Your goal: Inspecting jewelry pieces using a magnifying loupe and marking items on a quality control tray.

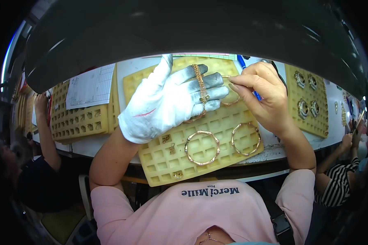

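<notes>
My left hand point(174, 92), in a white glove with grey-stained fingers, is held palm up over a yellow waffle-patterned tray point(159, 167). A gold-coloured chain point(198, 76) lies across its fingers, with small round parts near its lower end. My bare right hand point(259, 92) has thumb and index fingertips close together just right of the gloved fingers; whether something tiny is between them cannot be made out. Behind these fingertips is a partly hidden bangle point(229, 103). Two bamboo-style bangles, one left point(217, 150) and one right point(259, 139), lie nearer me on the tray.
Small gold pieces point(172, 149) and a ring point(178, 175) sit in tray pockets. Stacked trays with rings point(79, 125) and a paper form point(90, 88) stand left. Another tray point(317, 127) holds several ornate pieces. A dark lamp hood point(184, 30) hangs above. People work at both sides.
</notes>
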`<state>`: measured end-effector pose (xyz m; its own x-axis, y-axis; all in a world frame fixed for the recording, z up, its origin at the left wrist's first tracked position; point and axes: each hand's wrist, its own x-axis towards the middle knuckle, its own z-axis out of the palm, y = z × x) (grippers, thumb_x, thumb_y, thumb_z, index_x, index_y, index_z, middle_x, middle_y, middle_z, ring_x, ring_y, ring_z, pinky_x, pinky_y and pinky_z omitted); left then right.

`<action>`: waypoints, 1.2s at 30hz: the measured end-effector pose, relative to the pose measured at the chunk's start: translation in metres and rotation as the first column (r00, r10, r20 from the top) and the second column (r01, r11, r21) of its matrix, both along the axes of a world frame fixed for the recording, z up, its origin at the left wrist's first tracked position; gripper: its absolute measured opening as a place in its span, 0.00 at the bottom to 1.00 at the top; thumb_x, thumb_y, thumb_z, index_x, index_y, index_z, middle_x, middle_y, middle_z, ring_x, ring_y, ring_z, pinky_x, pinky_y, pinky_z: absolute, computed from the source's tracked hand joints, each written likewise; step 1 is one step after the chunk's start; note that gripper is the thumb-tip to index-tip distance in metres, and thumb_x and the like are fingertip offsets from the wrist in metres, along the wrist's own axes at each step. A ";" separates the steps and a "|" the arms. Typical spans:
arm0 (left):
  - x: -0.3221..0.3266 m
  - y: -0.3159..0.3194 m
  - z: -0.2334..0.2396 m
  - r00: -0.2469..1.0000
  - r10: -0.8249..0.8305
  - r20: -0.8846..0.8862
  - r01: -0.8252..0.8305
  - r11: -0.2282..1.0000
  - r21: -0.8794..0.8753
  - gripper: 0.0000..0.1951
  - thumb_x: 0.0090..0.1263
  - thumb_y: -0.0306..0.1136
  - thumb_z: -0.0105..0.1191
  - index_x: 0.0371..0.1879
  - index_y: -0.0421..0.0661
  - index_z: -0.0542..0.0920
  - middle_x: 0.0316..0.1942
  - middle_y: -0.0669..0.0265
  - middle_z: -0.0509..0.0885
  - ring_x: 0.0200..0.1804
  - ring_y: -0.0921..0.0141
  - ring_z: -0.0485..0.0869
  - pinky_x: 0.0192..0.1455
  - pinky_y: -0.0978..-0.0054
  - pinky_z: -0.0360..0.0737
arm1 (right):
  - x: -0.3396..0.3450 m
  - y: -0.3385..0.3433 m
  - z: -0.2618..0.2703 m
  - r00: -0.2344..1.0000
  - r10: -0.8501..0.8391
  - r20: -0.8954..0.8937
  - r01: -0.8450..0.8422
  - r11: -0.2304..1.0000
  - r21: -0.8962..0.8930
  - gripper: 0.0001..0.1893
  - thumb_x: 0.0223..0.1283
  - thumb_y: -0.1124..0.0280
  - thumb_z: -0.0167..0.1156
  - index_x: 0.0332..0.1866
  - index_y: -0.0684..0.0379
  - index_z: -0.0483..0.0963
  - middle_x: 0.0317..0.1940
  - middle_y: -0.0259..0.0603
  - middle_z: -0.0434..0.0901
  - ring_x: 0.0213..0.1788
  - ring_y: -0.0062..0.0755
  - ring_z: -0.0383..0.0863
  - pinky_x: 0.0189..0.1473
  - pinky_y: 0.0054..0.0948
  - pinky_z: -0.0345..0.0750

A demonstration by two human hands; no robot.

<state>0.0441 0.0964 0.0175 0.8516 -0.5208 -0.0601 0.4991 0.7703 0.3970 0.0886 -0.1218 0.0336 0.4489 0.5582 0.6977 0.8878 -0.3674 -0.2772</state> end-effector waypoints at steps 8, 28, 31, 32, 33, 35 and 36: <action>0.000 -0.002 -0.002 1.000 -0.026 0.012 0.026 1.000 0.012 0.38 0.71 0.59 0.33 0.65 0.34 0.54 0.62 0.46 0.64 0.59 0.53 0.72 0.60 0.55 0.73 | -0.002 0.002 -0.007 0.984 0.101 0.148 -0.100 0.995 -0.014 0.11 0.39 0.79 0.68 0.32 0.59 0.78 0.28 0.34 0.75 0.29 0.29 0.74 0.38 0.29 0.68; -0.004 -0.011 0.003 0.998 -0.001 -0.070 0.002 1.000 0.009 0.36 0.72 0.59 0.31 0.65 0.38 0.57 0.61 0.53 0.69 0.56 0.61 0.75 0.55 0.62 0.76 | -0.010 0.009 -0.012 0.969 0.133 0.207 -0.119 0.990 -0.080 0.15 0.36 0.76 0.69 0.35 0.59 0.78 0.32 0.34 0.75 0.33 0.33 0.74 0.40 0.33 0.71; -0.003 -0.011 -0.001 0.999 -0.009 0.042 0.007 0.999 0.049 0.34 0.72 0.58 0.31 0.65 0.39 0.57 0.61 0.54 0.68 0.59 0.61 0.72 0.60 0.60 0.72 | -0.006 0.010 -0.018 0.952 0.167 0.257 -0.144 0.984 -0.106 0.15 0.36 0.78 0.68 0.35 0.61 0.78 0.30 0.36 0.75 0.29 0.34 0.74 0.32 0.30 0.71; -0.004 -0.012 0.001 0.999 0.008 0.040 -0.010 0.997 0.071 0.34 0.72 0.58 0.32 0.65 0.38 0.58 0.61 0.53 0.67 0.60 0.61 0.71 0.62 0.61 0.70 | -0.007 0.010 -0.018 0.960 0.166 0.226 -0.149 0.985 -0.092 0.14 0.36 0.80 0.67 0.34 0.62 0.78 0.29 0.37 0.75 0.27 0.33 0.74 0.29 0.28 0.70; -0.004 -0.013 0.002 0.999 0.023 0.040 -0.027 0.995 0.092 0.35 0.72 0.57 0.33 0.64 0.37 0.58 0.61 0.52 0.67 0.61 0.60 0.70 0.64 0.62 0.69 | -0.008 0.010 -0.018 0.974 0.158 0.163 -0.148 0.986 -0.073 0.13 0.36 0.81 0.66 0.33 0.62 0.78 0.29 0.37 0.75 0.28 0.33 0.74 0.29 0.28 0.71; -0.002 -0.012 -0.003 0.999 -0.018 0.031 0.016 0.999 0.052 0.35 0.72 0.58 0.33 0.64 0.38 0.58 0.61 0.53 0.66 0.61 0.60 0.70 0.64 0.61 0.69 | -0.012 0.010 -0.015 0.992 0.118 -0.039 -0.120 0.992 -0.037 0.08 0.41 0.80 0.64 0.30 0.61 0.77 0.29 0.36 0.74 0.30 0.33 0.74 0.33 0.28 0.72; -0.002 -0.012 -0.003 0.999 -0.024 0.024 0.023 0.999 0.043 0.35 0.72 0.58 0.33 0.64 0.38 0.58 0.61 0.53 0.67 0.61 0.60 0.70 0.64 0.61 0.69 | -0.013 0.010 -0.016 0.980 0.134 -0.149 -0.133 0.991 0.021 0.07 0.43 0.79 0.64 0.31 0.62 0.77 0.29 0.36 0.74 0.31 0.33 0.74 0.34 0.28 0.72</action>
